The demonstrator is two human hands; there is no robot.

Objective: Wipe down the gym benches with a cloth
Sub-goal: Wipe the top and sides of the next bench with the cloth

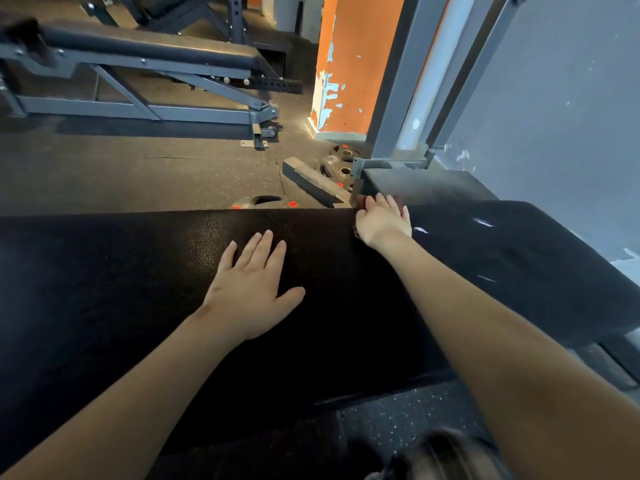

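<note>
Far left, at the back: another padded bench [138,53] on a grey steel frame, well apart from the near one.

Across the whole foreground: the black, textured pad of the gym bench [104,271].

On its middle, the left hand [249,289]: palm down, fingers straight and spread, thumb out to the side. Holds nothing; rests flat on the bare pad, short of the far edge.

Beyond that far edge, on the dark rubber floor [138,174]: weight plates [341,166] with red labels, and a dark block just beside them. Behind those: an orange pillar [349,64] with flaking paint.

Right of the left hand, at the pad's far edge: the right hand [382,220], forearm reaching forward across the pad. Lies palm down on a reddish-brown cloth [362,202], fingers close together and stretched forward over the edge. Presses the cloth onto the pad rather than bunching it in a fist.

Cloth almost wholly under that hand: shows only as small strips past the fingertips and beside the heel of the palm. Sits at the far edge, just where the long pad meets the next section, apart from the left hand.

Further right: a second black pad section [519,254] with a few white scuffs. Above it: a grey steel upright [398,81] and a grey wall [571,98].
</note>
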